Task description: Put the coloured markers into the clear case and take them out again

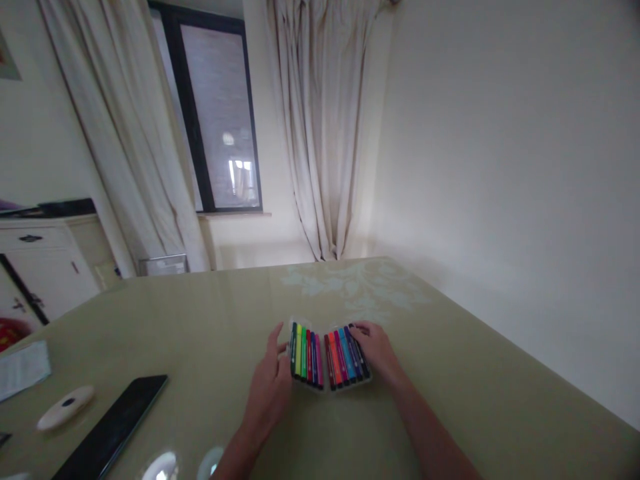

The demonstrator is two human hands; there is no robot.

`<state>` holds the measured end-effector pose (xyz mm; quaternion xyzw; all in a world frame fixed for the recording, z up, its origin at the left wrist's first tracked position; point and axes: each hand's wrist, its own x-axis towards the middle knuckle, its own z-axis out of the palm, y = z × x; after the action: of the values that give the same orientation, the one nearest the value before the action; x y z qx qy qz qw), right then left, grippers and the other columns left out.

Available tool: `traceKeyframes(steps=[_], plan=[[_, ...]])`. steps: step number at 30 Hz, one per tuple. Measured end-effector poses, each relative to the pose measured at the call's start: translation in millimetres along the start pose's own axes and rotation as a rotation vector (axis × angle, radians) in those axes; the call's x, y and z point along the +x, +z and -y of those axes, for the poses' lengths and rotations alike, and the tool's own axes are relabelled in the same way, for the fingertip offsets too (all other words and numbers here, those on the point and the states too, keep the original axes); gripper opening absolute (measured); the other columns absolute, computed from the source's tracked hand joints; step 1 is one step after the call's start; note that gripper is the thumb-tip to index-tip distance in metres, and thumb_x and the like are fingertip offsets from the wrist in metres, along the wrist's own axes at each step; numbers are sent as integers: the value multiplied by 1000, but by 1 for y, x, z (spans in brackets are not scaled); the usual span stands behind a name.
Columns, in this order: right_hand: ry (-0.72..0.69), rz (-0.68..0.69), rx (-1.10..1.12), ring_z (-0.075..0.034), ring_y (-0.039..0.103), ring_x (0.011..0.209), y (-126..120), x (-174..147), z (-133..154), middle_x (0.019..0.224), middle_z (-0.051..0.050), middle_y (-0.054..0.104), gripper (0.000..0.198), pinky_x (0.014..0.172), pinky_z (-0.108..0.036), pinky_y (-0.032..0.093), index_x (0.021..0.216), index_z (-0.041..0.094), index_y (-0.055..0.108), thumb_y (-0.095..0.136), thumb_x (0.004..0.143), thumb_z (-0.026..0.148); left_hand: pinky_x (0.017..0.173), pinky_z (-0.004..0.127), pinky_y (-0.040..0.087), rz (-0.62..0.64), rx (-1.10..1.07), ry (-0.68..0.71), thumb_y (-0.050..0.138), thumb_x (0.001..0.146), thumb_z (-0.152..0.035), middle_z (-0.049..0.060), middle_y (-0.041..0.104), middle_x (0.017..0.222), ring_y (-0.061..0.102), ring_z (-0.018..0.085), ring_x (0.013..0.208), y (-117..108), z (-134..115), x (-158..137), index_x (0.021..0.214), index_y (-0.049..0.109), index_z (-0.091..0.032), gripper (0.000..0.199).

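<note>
My right grip held the outer edge of the open marker case, its coloured markers in two rows. My left grip met the opposite edge, fingers partly spread; how firmly, I could not tell. The case was over the bench, between my hands, right of a flat black object.

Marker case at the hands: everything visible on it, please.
The marker case looks like clear plastic and lies spread open in two halves, angled to each other like a shallow V. Each half carries a row of upright-looking markers with dark lower ends: yellow, green, red and pink among the left, orange, magenta and blue among the right. It is above the green tabletop; whether it rests there is unclear. The left hand is at its left edge; the right hand grips its upper right corner.
</note>
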<state>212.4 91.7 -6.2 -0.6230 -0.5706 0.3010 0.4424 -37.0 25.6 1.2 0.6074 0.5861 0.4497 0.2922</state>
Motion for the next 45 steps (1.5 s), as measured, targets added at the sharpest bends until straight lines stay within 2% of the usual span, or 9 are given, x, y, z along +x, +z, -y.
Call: traceKeyframes(steps=[3,7,14,19,26,33,40,43,45], plan=[[-27,-152,-309,-29,71,95,-19,4,-3,104,-16,76,27,87,-39,51,105,15,74,59,87,28,114,50,42,2,226,120,39,92,-25,14,61,143,59,28,130,4,11,4,124,66,-16,43],[-210,-244,-519,-31,64,106,-15,-4,7,110,-17,73,28,95,-40,46,107,14,74,53,90,19,114,50,42,148,450,302,48,92,-31,15,65,135,57,29,129,18,13,-8,117,69,-17,35],[-498,202,-548,-22,61,107,45,-29,30,111,-8,73,34,98,-31,40,109,20,74,44,95,11,106,44,50,377,521,387,64,89,-30,8,67,131,58,28,124,32,-13,-32,111,71,-23,24],[-538,289,-640,-23,58,109,54,-26,28,116,-7,71,33,98,-33,37,116,21,73,46,97,14,109,43,48,455,513,359,54,89,-17,5,67,135,58,26,126,30,-12,-30,113,72,-26,31],[-433,280,-421,-22,61,107,51,-20,28,109,-8,74,28,99,-33,39,105,20,74,47,100,26,121,44,36,448,421,240,59,81,-21,12,53,154,48,28,141,29,5,-25,152,45,-17,72],[-315,201,-1,-19,63,83,44,-18,27,99,-4,70,21,80,-30,49,98,20,68,55,93,35,120,48,37,456,351,285,60,83,-25,14,48,157,48,30,142,31,14,-25,161,26,-21,85],[-297,68,106,-18,55,72,26,-16,29,72,2,58,32,68,-27,44,77,22,55,55,93,49,117,50,40,400,337,280,68,81,-29,18,54,151,51,32,139,25,14,-20,156,36,-17,83],[-303,-48,123,-17,51,68,25,-20,38,69,3,54,38,64,-26,41,76,22,53,50,96,54,119,52,38,301,329,360,73,81,-41,16,55,150,48,34,140,26,6,-20,152,43,-18,80],[-317,-44,163,-17,54,70,30,-27,45,72,2,56,37,64,-26,43,80,22,54,50,97,55,118,53,38,232,318,406,68,86,-47,17,55,150,47,34,140,30,1,-21,150,44,-17,75]])
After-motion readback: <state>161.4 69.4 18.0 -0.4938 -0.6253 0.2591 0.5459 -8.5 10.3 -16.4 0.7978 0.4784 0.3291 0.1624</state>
